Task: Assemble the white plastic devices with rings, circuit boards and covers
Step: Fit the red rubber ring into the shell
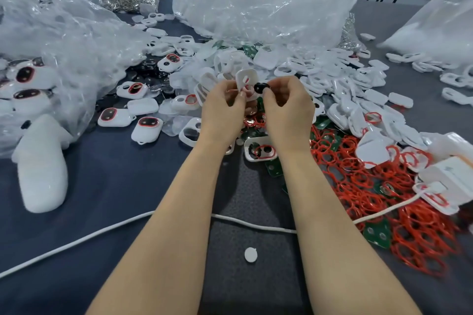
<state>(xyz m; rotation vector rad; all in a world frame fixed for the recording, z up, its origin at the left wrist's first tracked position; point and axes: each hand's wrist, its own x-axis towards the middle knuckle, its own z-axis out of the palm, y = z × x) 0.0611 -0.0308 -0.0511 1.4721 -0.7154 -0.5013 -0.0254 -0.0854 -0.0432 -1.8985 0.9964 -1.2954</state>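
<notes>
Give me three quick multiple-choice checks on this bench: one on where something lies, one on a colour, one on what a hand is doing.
1. Where is the heap of red rings?
A. left of both hands
B. right of both hands
C. on the floor

2. What colour is the small part that the right hand pinches?
A. yellow
B. blue
C. black

3. What is the left hand doing?
A. holding a white shell
B. lying flat and empty
C. hanging empty at the side

Answers:
1 B, the heap spreads out to the right of the right hand.
2 C, it shows black at the fingertips.
3 A, its fingers curl round the shell.
</notes>
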